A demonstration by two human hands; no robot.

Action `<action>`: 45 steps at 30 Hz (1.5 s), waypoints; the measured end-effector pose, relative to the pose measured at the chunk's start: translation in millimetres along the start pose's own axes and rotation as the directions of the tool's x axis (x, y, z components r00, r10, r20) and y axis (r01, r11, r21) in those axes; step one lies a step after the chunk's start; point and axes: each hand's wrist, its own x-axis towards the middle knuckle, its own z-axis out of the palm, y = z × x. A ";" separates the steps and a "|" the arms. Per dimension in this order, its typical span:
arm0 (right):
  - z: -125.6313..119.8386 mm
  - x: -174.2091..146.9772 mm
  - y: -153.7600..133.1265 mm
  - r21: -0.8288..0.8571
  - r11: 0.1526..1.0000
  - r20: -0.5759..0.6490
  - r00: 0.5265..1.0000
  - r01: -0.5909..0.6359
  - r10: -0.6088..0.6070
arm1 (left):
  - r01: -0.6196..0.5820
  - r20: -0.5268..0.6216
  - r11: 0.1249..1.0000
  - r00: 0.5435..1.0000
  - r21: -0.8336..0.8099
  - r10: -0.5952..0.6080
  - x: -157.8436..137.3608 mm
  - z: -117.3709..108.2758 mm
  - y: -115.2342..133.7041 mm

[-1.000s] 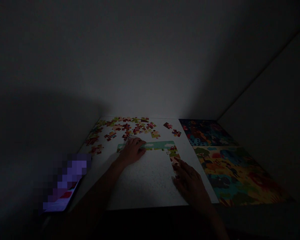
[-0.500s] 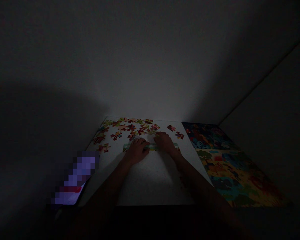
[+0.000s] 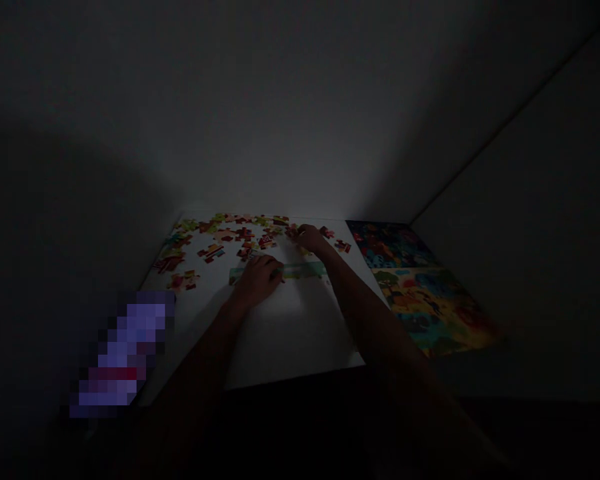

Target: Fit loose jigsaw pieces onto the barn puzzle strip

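Note:
My left hand lies with fingers spread over a strip of joined jigsaw pieces, green and pale blue, on the white board. Beyond the strip, my right hand bends down with curled fingers at the red and brown jigsaw pieces. Its fingertips are dark, and what is between them is hidden. Loose pieces lie just past my left hand, one of them close to its fingertips.
Several loose jigsaw pieces cover the far left of the white board. Two colourful pictures, one dark blue and one yellow, lie on the right. A blurred, lit screen stands at the left edge. A wall rises behind.
My right hand has moved from the strip away from me, to the loose pieces. My left hand stays on the strip. The view has shifted, so the board appears higher and further left.

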 end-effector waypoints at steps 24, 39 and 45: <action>-1.0 -256.0 130.8 -0.046 0.987 -0.285 0.945 0.155 -0.162 | -0.165 0.203 0.984 0.963 -0.072 0.176 -64.7 20.8 150.3; 1.7 -254.3 124.6 -0.092 0.986 -0.288 0.944 0.137 -0.158 | -0.216 0.196 0.976 0.957 -0.019 0.215 -65.9 21.0 159.1; 1.7 -254.2 123.5 -0.091 0.987 -0.303 0.940 0.133 -0.155 | -0.275 0.188 0.961 0.945 0.016 0.267 -66.6 20.0 162.1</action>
